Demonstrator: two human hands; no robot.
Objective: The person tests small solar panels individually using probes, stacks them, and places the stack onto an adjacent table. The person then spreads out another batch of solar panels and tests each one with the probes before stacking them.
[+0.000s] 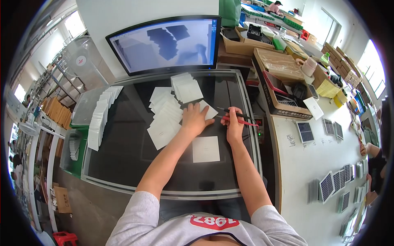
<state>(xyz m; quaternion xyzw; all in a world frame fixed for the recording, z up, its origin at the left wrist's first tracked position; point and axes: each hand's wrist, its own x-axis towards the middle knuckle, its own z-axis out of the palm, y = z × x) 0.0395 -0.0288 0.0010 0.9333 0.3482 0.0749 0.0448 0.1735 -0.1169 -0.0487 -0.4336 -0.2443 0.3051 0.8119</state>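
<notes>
My left hand (194, 120) lies with fingers spread on a thin white square panel (209, 110), at the edge of a fanned pile of white panels (162, 123). In my right hand (234, 130) are a red test probe (245, 122) and a black test probe (225, 110), their tips pointing left towards the panel by my left fingers. Whether the tips touch it I cannot tell. A single white panel (206, 149) lies flat nearer to me. Behind the left hand is another stack of white panels (189, 91).
The dark glass-topped table (123, 168) has a light frame. A monitor (164, 45) stands at its back. Overlapping white panels (99, 119) line the left side, beside a green crate (79, 151). At right, a white bench (299, 164) holds small solar panels (327, 187) and a cardboard box (287, 107).
</notes>
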